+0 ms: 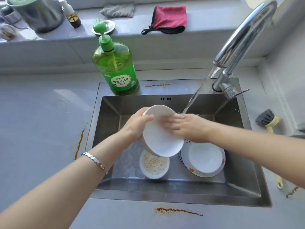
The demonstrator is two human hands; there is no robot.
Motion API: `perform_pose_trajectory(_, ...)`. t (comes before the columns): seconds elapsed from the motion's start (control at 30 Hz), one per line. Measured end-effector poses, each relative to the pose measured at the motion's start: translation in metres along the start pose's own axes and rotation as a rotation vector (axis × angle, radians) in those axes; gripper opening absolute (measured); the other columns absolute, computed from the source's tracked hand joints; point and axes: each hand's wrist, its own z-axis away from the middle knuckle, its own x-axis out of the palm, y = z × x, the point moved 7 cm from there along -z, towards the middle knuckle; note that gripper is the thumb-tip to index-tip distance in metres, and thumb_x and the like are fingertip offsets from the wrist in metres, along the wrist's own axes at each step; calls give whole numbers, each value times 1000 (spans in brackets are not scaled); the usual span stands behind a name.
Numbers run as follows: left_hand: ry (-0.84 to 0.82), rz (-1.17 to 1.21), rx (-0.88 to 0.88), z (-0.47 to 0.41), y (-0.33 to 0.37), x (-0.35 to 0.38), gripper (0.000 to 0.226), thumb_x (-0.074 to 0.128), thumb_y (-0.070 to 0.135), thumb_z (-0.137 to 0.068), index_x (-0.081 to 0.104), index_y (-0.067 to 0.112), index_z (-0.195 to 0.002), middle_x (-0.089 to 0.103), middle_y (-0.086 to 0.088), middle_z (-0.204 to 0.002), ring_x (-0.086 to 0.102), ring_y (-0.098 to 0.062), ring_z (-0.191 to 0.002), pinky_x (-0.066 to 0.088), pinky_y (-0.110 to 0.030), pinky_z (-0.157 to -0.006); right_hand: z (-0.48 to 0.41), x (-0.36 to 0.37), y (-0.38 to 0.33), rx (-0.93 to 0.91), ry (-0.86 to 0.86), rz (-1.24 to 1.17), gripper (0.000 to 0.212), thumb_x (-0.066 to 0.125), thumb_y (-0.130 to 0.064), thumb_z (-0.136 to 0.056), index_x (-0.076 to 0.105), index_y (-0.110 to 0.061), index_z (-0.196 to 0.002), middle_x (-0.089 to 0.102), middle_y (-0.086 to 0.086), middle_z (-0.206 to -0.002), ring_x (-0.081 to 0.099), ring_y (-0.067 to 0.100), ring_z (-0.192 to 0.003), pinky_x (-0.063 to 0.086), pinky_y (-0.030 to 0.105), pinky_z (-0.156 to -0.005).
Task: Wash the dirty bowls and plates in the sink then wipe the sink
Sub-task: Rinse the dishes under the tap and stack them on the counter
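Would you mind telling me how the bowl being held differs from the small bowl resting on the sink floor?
The held bowl is tilted in the left hand; the small bowl sits upright on the sink floor. The held bowl's inside looks clean; the small bowl holds speckled residue. Both are white and round.
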Motion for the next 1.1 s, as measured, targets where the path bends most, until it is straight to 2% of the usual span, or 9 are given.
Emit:
perform_pose_trajectory(0.13, -77, -16, -59, -6, 0, 2, 19, 43, 22, -95, 56, 35, -99, 64, -3, -101, 62, -21, -84, 49, -31, -66, -19, -14, 7, -75, 13, 74, 56, 11, -5, -97, 63, -3, -117, 62, 10, -124, 59, 24, -114, 11, 33, -115)
perform_pose_trajectory(0.2, -67, -41, -43, -9, 3, -2, 18, 42, 24, -96, 55, 34, -106, 62, -1, -98, 60, -17, -79, 45, -26, -58, -16, -16, 6, -12, 163, 29, 39, 38, -5, -88, 62, -3, -119, 61, 11, -125, 58, 25, -115, 24, 34, -113)
perform_pose_trajectory(0.3, 22, -54, -59, -14, 0, -10, 17, 41, 34, -96, 52, 34, -109, 58, -2, -103, 58, -24, -88, 46, -32, -67, -4, -2, -3, 158, -6, -127, 67, 77, -10, -51, 63, -5, -117, 63, 14, -121, 58, 27, -115, 34, 40, -104)
perform_pose_trajectory(0.4, 121, 8, -139, -15, -6, -12, 21, 40, 41, -96, 52, 30, -110, 57, -8, -117, 58, -32, -101, 48, -44, -81, 6, -2, -26, 338, -183, -524, 63, 74, -30, -73, 53, -12, -129, 57, 10, -130, 49, 25, -124, 30, 30, -109)
perform_pose_trajectory(0.57, 150, 178, -339, -12, -6, 0, 38, 39, 48, -95, 49, 21, -120, 57, -12, -117, 59, -31, -94, 52, -41, -68, 11, -27, -22, 694, 224, -1073, 25, 60, -33, -88, 67, -12, -101, 70, 2, -92, 60, 18, -88, 44, 30, -79)
perform_pose_trajectory(0.7, 40, 211, -394, -7, 8, 2, 48, 41, 59, -90, 51, 20, -117, 62, -11, -94, 63, -26, -78, 51, -34, -57, 17, -31, -8, 774, 441, -1319, 28, 57, -23, -87, 60, -1, -71, 54, 2, -60, 47, 8, -60, 40, 23, -63)
perform_pose_trajectory(0.9, 296, -160, 174, -2, 18, 3, 33, 40, 34, -98, 54, 21, -124, 58, -8, -116, 55, -16, -100, 45, -27, -85, 39, -19, 21, 1092, 774, -1714, 27, 50, -12, -93, 62, -14, -69, 59, -10, -53, 55, 2, -55, 48, 17, -61)
perform_pose_trajectory(1.0, 359, -238, 447, 18, 19, 27, 43, 39, 24, -98, 41, 12, -139, 39, 0, -140, 34, 1, -121, 23, -4, -100, 50, -10, 28, 1229, 859, -1840, 22, 51, -18, -93, 67, -14, -78, 69, -1, -70, 61, 13, -68, 50, 26, -66)
perform_pose_trajectory(1.1, 242, -368, 648, 26, 24, 73, 61, 29, 34, -94, 14, 9, -147, 8, 5, -151, 3, 3, -139, -1, -6, -110, 59, -5, 32, 1339, 953, -2021, 21, 49, -19, -94, 66, -6, -93, 69, 11, -90, 62, 24, -85, 49, 38, -80)
